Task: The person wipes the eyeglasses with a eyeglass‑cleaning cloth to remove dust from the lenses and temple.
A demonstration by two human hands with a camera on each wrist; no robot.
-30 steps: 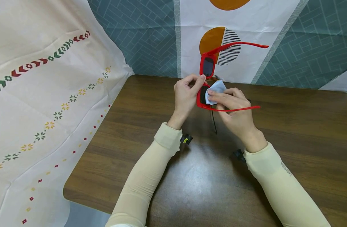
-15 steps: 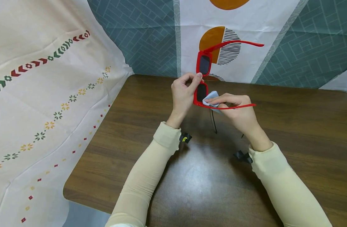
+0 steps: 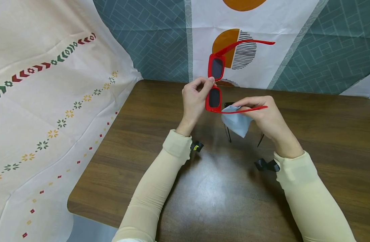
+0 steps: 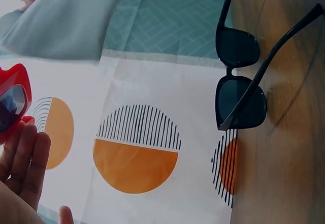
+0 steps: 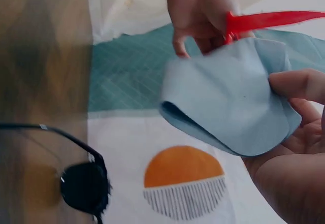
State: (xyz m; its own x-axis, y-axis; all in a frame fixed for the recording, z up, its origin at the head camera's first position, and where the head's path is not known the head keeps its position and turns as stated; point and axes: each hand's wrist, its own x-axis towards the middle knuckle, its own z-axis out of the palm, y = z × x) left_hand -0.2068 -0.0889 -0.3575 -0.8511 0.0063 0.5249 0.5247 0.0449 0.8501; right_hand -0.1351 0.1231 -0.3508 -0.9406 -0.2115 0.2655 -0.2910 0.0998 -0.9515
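Note:
Red-framed sunglasses [image 3: 215,98] with dark lenses are held up over the back of the table, arms unfolded and pointing right. My left hand [image 3: 194,101] pinches them at the bridge between thumb and fingers. A light blue cloth [image 3: 237,121] hangs from my right hand [image 3: 265,116], which pinches its upper edge just beside the lower red arm. In the right wrist view the cloth [image 5: 223,99] appears folded over, with the thumb on it. A black pair of sunglasses [image 4: 238,76] stands on the table behind the cloth, mostly hidden in the head view.
The brown wooden table [image 3: 136,141] ends at a wall hanging [image 3: 160,40] with teal and white panels. A white patterned cloth [image 3: 51,101] drapes along the left side. Black wrist cameras [image 3: 197,146] sit at both cuffs.
My right hand has drawn the blue cloth off the lower lens, right and down, and the cloth now hangs loose. The red sunglasses and left hand have shifted slightly left.

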